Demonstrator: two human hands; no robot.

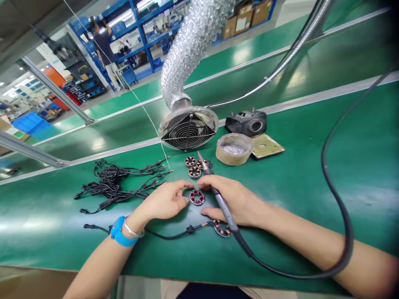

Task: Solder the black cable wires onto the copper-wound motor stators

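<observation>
Forearms (299,230), soldering iron (222,205) slanting, tip (200,157) forward-left

Beyond the green workbench (296,187) stand blue shelves (141,33) and cardboard boxes (245,23).

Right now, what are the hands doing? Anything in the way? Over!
Right hand gripping soldering iron. Left hand beside red-wound ring. Ring flat on table, between hands. Cord crosses right forearm.

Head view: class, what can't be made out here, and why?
In the head view:
Lower coil ring: partly hidden by the soldering iron.
Silver duct: upper end cut off by the top edge.
Iron's cord: far end past the right edge.
Bits in the bowl: too small to tell apart.
</observation>
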